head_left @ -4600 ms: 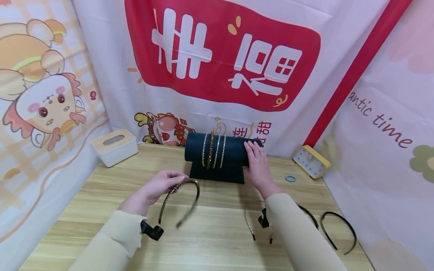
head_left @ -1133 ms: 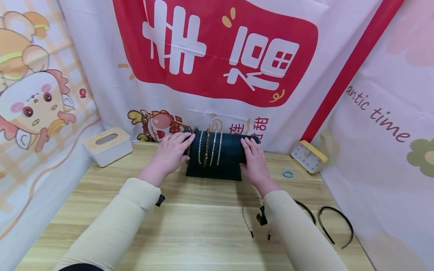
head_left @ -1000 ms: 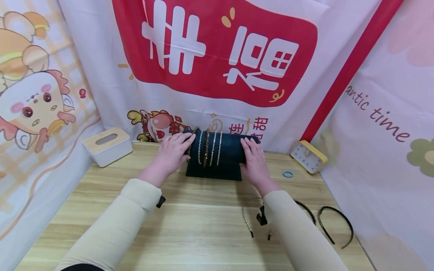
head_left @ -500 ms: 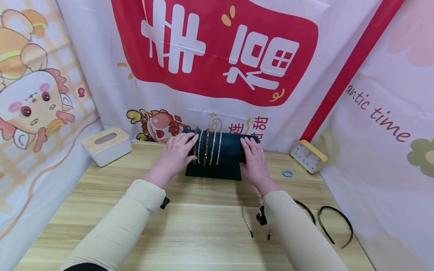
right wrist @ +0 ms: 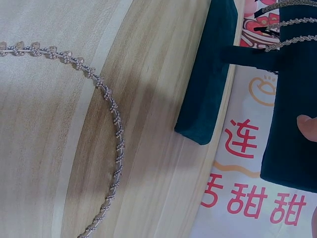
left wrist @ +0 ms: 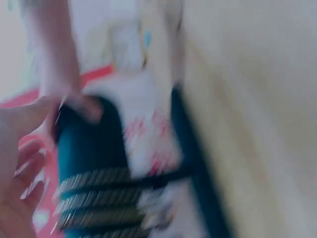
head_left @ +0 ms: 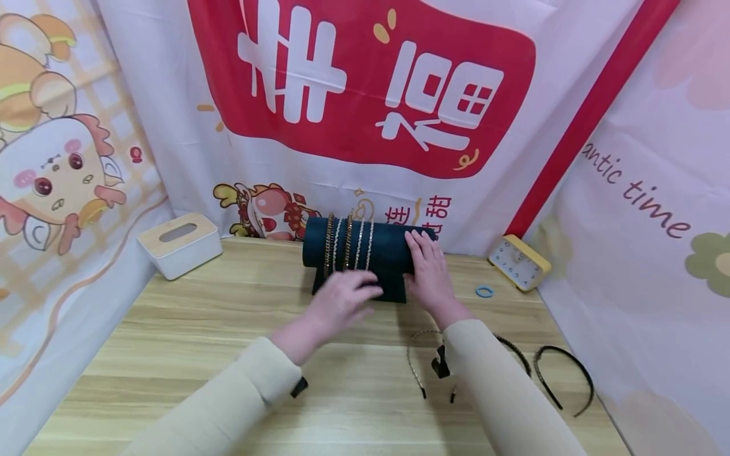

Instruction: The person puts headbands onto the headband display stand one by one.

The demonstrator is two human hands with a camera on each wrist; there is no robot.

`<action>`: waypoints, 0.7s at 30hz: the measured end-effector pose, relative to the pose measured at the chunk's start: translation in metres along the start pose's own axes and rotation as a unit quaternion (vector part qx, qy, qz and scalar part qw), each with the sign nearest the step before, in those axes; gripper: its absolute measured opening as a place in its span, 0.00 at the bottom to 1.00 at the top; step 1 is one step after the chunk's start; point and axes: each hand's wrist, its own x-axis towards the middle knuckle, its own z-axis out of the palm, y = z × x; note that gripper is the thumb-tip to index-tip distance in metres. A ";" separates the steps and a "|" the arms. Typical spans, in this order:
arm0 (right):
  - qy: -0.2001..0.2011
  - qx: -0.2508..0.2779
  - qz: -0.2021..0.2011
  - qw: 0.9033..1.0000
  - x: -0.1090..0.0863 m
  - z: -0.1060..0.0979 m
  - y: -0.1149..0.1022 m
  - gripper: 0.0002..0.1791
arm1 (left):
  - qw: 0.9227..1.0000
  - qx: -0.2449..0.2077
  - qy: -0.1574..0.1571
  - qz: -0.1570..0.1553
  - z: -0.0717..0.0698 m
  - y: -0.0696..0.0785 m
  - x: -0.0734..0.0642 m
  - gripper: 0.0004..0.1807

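Note:
A dark teal display stand (head_left: 393,247) has a padded roll on a flat base. Several slim headbands, including a brown-gold one (head_left: 329,247) at the left of the row, sit side by side round the roll. My right hand (head_left: 431,275) grips the roll's right end; in the right wrist view its thumb (right wrist: 308,128) lies on the roll. My left hand (head_left: 345,301), holding nothing, is in front of the stand, fingers loosely bent and blurred. In the left wrist view, fingers (left wrist: 27,168) show beside the blurred roll (left wrist: 91,148).
On the wooden table (head_left: 188,367), a pale beaded headband (head_left: 415,367) lies partly under my right forearm. Two dark headbands, one at far right (head_left: 587,373), lie beyond it. A blue ring (head_left: 484,292), a yellow clock (head_left: 520,263) and a tissue box (head_left: 181,247) stand around the edges.
The left hand has placed the brown-gold headband on the roll's left end, shifted it right towards the others and let go. It has then moved down and right. The right hand stays put.

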 end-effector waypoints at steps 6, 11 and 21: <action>-0.001 0.004 0.001 1.000 0.000 0.000 -0.001 0.49 | 0.953 -0.132 -0.197 -0.190 0.067 0.040 -0.014 0.10; -0.005 0.007 0.007 1.000 -0.001 0.001 -0.002 0.49 | 0.905 -0.190 -0.210 -0.317 0.111 0.052 -0.012 0.14; -0.002 0.003 0.006 1.000 0.000 0.003 -0.001 0.50 | 0.896 -0.132 -0.193 -0.377 0.146 0.061 0.000 0.17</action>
